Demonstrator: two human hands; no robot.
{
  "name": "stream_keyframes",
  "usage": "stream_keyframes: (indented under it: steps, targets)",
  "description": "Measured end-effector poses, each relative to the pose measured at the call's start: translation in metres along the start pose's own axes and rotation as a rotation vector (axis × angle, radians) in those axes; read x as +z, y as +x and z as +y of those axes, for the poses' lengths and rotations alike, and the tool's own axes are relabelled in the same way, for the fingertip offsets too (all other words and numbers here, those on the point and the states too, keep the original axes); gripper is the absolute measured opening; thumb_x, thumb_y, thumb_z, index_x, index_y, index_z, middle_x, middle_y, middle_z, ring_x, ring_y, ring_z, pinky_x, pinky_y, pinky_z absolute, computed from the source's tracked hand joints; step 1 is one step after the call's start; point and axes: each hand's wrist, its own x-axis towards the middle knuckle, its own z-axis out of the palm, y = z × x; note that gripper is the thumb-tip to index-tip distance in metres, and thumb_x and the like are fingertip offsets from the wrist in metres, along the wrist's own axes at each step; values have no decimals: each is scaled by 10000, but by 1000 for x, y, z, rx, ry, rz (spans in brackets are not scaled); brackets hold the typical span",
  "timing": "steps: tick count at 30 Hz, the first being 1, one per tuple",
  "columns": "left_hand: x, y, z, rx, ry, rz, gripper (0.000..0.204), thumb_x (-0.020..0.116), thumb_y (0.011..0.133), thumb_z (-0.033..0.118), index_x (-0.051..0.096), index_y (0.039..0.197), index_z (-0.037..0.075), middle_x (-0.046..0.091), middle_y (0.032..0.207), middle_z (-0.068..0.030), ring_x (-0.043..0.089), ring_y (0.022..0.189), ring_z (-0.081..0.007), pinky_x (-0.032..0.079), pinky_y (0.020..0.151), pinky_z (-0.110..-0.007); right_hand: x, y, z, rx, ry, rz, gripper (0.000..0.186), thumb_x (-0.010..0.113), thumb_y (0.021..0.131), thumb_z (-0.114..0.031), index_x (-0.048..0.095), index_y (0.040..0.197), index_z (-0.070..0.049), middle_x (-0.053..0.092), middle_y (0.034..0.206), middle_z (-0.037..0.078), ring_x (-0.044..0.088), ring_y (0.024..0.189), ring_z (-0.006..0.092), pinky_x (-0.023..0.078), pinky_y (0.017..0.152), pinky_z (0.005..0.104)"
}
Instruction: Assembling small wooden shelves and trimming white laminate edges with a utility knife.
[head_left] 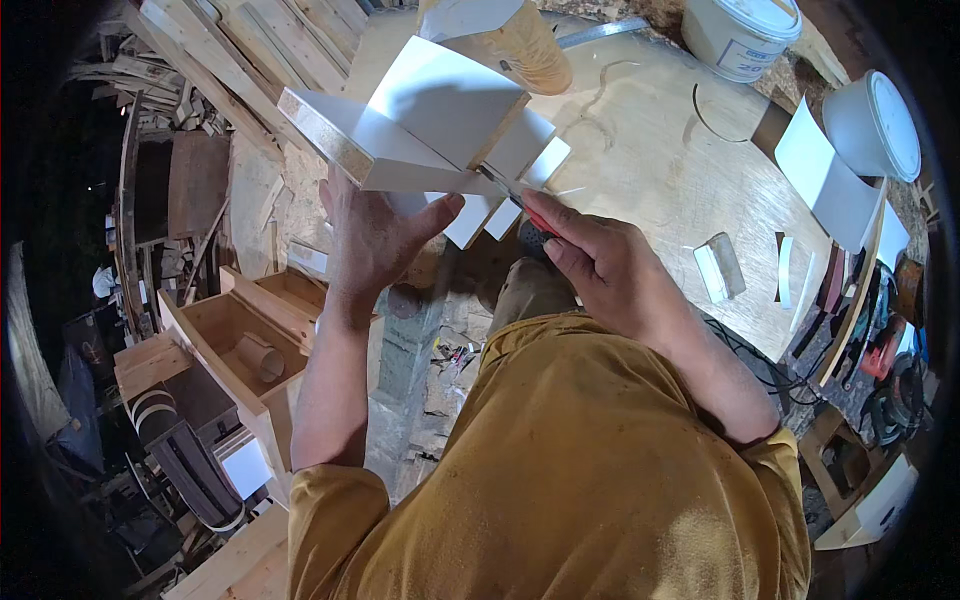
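The person's right hand (610, 265) has its fingers closed round a red-handled tool (541, 212), the metal tip meeting the white-faced board assembly (445, 100) at an inner corner. That assembly sits tilted by the left part of the desk's near edge. The left hand (375, 232) is up against its underside, thumb spread; its fingers go behind the board, so I can't tell whether they grip. An offcut (720, 268) lies toward the desk's (650, 150) near right corner.
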Motion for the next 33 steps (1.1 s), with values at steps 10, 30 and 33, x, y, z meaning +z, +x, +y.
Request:
stream_keyframes:
  steps: [10,30,33]
  targets:
    - [-2,-1,4,40,-52,7,660,770,673,501,610,1153,77,590,1139,-156,492,1086,-368,337,930,-500,4,1,-4,21,-79,-6,473,514,939,-37,441,1401,-105,578,1237,230,602,1079,386,496,890,391]
    - [-7,-13,3,84,69,-169,243,674,830,353,691,960,148,682,931,-63,646,854,-225,525,721,-331,24,5,9,82,-254,-15,493,557,924,-107,456,1400,-186,614,847,174,618,741,359,517,669,434]
    - [-8,-14,6,-84,-1,-199,273,688,803,368,706,942,133,692,875,-62,654,831,-203,520,715,-321,26,6,9,90,-278,-17,494,560,924,-113,456,1400,-190,609,829,166,618,732,350,522,662,430]
